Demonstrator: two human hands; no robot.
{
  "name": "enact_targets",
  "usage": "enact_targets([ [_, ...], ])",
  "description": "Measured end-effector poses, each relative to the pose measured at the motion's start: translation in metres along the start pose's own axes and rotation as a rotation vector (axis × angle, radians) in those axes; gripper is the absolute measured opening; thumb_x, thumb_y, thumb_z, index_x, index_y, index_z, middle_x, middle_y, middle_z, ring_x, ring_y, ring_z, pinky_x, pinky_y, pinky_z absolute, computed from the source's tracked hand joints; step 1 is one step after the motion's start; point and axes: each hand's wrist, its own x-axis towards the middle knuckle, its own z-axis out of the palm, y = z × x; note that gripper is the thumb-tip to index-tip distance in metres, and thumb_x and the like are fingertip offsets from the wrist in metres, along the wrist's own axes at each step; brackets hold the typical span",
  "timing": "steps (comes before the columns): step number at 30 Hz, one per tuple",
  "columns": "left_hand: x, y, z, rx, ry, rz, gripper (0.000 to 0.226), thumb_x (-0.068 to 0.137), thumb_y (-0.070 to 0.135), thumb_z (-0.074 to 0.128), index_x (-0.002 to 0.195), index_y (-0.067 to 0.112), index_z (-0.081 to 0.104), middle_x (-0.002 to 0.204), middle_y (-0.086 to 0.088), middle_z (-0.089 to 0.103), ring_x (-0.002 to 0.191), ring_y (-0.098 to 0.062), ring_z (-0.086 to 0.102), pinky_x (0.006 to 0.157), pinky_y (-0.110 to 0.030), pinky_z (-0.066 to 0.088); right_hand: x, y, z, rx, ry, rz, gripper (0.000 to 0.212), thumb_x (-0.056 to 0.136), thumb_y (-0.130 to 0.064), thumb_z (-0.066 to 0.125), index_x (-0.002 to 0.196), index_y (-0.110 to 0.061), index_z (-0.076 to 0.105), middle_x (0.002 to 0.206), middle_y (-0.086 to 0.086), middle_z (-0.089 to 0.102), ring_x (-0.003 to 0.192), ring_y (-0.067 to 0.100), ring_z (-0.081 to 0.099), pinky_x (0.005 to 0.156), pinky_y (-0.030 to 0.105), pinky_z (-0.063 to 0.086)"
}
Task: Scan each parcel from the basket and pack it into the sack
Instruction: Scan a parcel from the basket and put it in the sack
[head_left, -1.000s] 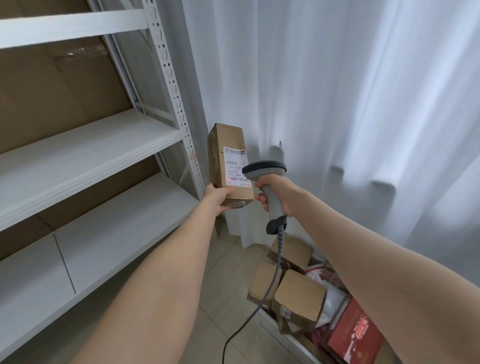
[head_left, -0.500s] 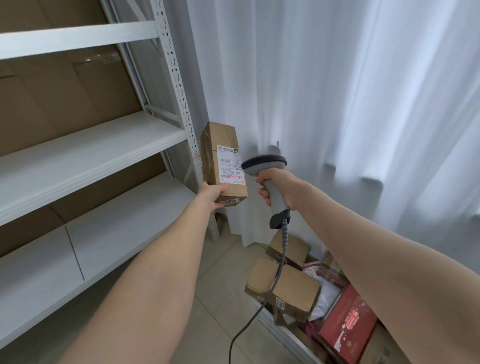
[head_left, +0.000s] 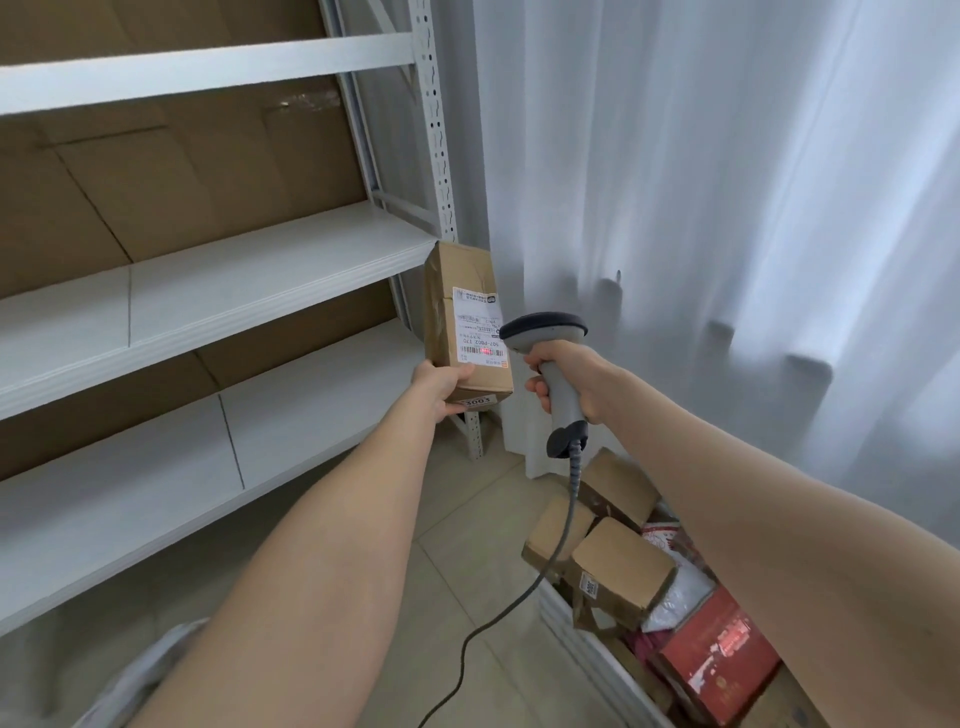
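Your left hand (head_left: 441, 387) grips the lower end of a brown cardboard parcel (head_left: 457, 306), with the thumb on its front face and the fingers curled under it. You hold the parcel upright in the air, in front of the corner post (head_left: 434, 130) of the white shelf rack (head_left: 208, 275), and its white label (head_left: 475, 325) faces you. Your right hand (head_left: 571, 387) is closed around the handle of the grey scanner (head_left: 545, 332). The dark head of the scanner is just beside the right edge of the label, and a red spot of light (head_left: 486, 353) lies on the barcode near the bottom of the label. I cannot tell if the scanner head touches the parcel.

From the foot of the handle a grey cable (head_left: 563, 540) hangs down, passes in front of the brown boxes (head_left: 623, 571) and curves onto the tiled floor (head_left: 457, 519).

These boxes lie in a white basket (head_left: 576, 631) at the lower right, together with a white plastic packet (head_left: 680, 595) and a red box (head_left: 717, 649). Your right forearm crosses above the basket and hides a part of it.

On the left, the shelves of the rack have brown cardboard (head_left: 182, 171) behind them. A white curtain (head_left: 727, 208) hangs behind the parcel and the scanner. At the lower left, something pale and blurred (head_left: 140, 675) shows behind your left forearm; I cannot tell what it is.
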Motion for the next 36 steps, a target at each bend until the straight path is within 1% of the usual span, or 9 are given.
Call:
enact_targets([
  [5,-0.009,-0.007,-0.045,-0.014,0.034,-0.023,0.053,0.085,0.007,0.069,0.13,0.007,0.042,0.13,-0.014,0.054,0.119,-0.032,0.054,0.091,-0.054,0.051,0.007,0.014,0.041,0.008,0.018,-0.002,0.009,0.088,-0.009,0.061,0.093,-0.004,0.056,0.064,0.011,0.063,0.044,0.013,0.053,0.045,0.022,0.049],
  [9,-0.017,-0.01,-0.101,-0.036,0.063,-0.046,0.05,0.082,0.01,0.073,0.125,0.005,0.046,0.125,-0.015,0.057,0.113,-0.031,0.057,0.087,-0.052,0.054,0.024,0.03,0.09,0.033,0.019,0.008,0.016,0.087,-0.009,0.067,0.098,-0.003,0.058,0.069,0.011,0.064,0.053,0.017,0.058,0.052,0.026,0.053],
  [14,-0.024,-0.017,-0.196,-0.039,0.128,-0.083,0.055,0.078,0.015,0.078,0.124,0.006,0.049,0.119,-0.015,0.058,0.102,-0.029,0.061,0.079,-0.046,0.058,0.047,0.06,0.178,-0.025,0.029,-0.011,0.027,0.083,-0.013,0.072,0.102,-0.009,0.054,0.097,0.013,0.063,0.086,0.027,0.064,0.072,0.04,0.057],
  [17,-0.025,-0.024,-0.265,-0.043,0.172,-0.119,0.058,0.075,0.018,0.08,0.123,0.005,0.05,0.116,-0.016,0.06,0.096,-0.028,0.063,0.075,-0.045,0.059,0.058,0.083,0.246,-0.058,0.03,0.002,0.03,0.081,-0.018,0.075,0.101,-0.009,0.055,0.11,0.016,0.064,0.102,0.032,0.063,0.091,0.049,0.053],
  [22,-0.025,-0.036,-0.381,-0.053,0.265,-0.156,0.059,0.073,0.02,0.082,0.121,0.004,0.051,0.114,-0.017,0.063,0.094,-0.029,0.065,0.075,-0.045,0.059,0.072,0.12,0.362,-0.076,-0.04,0.028,0.028,0.083,-0.018,0.074,0.102,-0.01,0.055,0.095,0.008,0.06,0.085,0.022,0.058,0.081,0.038,0.051],
  [26,-0.023,-0.05,-0.466,-0.062,0.34,-0.199,0.047,0.073,0.019,0.082,0.108,0.005,0.053,0.102,-0.014,0.065,0.085,-0.027,0.065,0.069,-0.041,0.06,0.085,0.151,0.444,-0.02,-0.104,0.08,0.018,0.083,-0.014,0.074,0.085,-0.013,0.055,0.088,0.007,0.062,0.075,0.02,0.059,0.067,0.032,0.051],
  [29,-0.014,-0.068,-0.52,-0.073,0.391,-0.235,0.049,0.074,0.018,0.081,0.112,0.005,0.054,0.103,-0.014,0.065,0.087,-0.027,0.065,0.072,-0.042,0.06,0.097,0.177,0.494,-0.004,-0.139,0.134,0.017,0.083,-0.013,0.074,0.085,-0.012,0.058,0.08,0.006,0.061,0.067,0.019,0.058,0.061,0.029,0.05],
  [33,0.004,-0.101,-0.571,-0.113,0.474,-0.266,0.054,0.073,0.013,0.082,0.118,0.001,0.055,0.113,-0.018,0.065,0.1,-0.032,0.064,0.078,-0.05,0.057,0.121,0.219,0.545,-0.012,-0.183,0.221,0.034,0.081,-0.013,0.076,0.111,-0.004,0.06,0.091,0.011,0.065,0.076,0.025,0.061,0.076,0.037,0.053],
  [36,0.024,-0.131,-0.601,-0.118,0.503,-0.327,0.05,0.075,0.013,0.079,0.118,0.004,0.054,0.11,-0.015,0.065,0.1,-0.029,0.063,0.067,-0.044,0.059,0.148,0.253,0.575,-0.019,-0.201,0.29,0.035,0.081,-0.01,0.075,0.113,-0.002,0.061,0.095,0.014,0.069,0.078,0.027,0.065,0.082,0.042,0.057],
])
